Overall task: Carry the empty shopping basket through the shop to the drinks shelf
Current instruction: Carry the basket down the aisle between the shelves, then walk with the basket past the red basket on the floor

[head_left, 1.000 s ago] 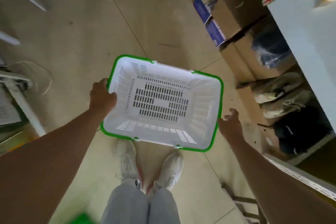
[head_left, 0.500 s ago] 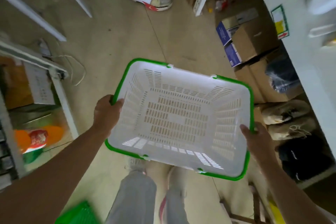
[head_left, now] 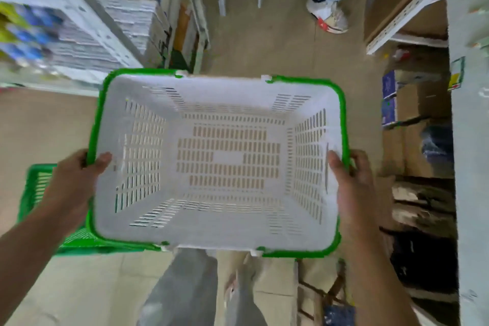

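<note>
The empty shopping basket, white with slotted walls and a green rim, fills the middle of the head view, held level above the floor. My left hand grips its left rim, thumb inside the wall. My right hand grips the right rim the same way. Nothing lies inside the basket. My legs show below it. No drinks shelf can be made out; the picture is blurred.
A green basket sits low at the left. A shelf unit with packaged goods stands at the upper left. Another person's leg and shoe are ahead. Cardboard boxes and a white shelf line the right side.
My right hand took hold of the basket's right rim. The basket rose and came closer, and the view tilted up to show shelves at the left and more floor ahead.
</note>
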`<state>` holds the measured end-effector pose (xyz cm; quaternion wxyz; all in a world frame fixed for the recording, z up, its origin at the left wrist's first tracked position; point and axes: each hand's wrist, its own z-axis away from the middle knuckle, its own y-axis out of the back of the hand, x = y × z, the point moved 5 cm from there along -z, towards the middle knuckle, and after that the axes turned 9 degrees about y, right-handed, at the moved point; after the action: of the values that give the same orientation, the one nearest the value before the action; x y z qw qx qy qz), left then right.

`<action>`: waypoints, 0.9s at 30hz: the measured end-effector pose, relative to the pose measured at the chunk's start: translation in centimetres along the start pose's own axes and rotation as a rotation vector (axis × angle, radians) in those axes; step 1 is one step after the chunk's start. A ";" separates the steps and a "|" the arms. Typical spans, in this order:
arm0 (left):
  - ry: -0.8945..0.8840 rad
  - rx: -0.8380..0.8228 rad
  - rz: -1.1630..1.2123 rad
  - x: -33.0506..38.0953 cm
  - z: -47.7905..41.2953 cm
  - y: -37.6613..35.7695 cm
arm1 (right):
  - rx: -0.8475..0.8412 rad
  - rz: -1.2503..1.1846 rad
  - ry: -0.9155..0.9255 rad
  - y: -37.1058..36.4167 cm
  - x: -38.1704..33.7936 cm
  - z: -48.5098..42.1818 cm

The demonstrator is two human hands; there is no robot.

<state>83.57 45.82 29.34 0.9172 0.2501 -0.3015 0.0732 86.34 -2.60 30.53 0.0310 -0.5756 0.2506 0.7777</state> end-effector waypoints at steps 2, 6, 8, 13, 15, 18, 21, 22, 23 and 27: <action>0.051 0.078 0.068 -4.1 1.1 5.9 | -0.117 -0.034 -0.009 -4.2 -0.9 3.5; 0.124 0.197 0.158 -11.6 1.1 16.6 | -0.277 -0.009 0.019 -12.4 -2.3 10.9; 0.173 0.260 0.196 -16.6 0.6 21.9 | -0.323 0.013 0.030 -16.7 -2.8 15.7; 0.293 0.329 0.265 -27.5 -2.6 33.1 | -0.366 0.118 0.035 -25.5 -2.8 28.6; 0.277 0.350 0.199 -30.2 -3.9 36.9 | -0.355 0.151 0.012 -28.9 -1.7 33.0; 0.205 0.345 0.148 -31.5 -8.3 41.0 | -0.307 0.181 0.018 -34.1 0.2 36.8; 0.111 0.318 0.163 -31.6 -13.8 43.6 | -0.286 0.203 0.013 -38.6 2.8 37.9; 0.082 0.327 0.148 -31.5 -15.2 44.1 | -0.286 0.211 0.017 -39.6 3.6 37.9; 0.056 0.337 0.121 -31.5 -16.4 44.4 | -0.294 0.224 0.022 -40.4 4.6 37.8; 0.007 0.345 0.032 -32.3 -21.2 43.2 | -0.363 0.296 0.064 -42.4 9.6 36.5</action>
<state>56.11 94.30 13.48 0.8603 0.3987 -0.2854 0.1394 65.24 47.62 14.48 -0.1952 -0.5530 0.1890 0.7876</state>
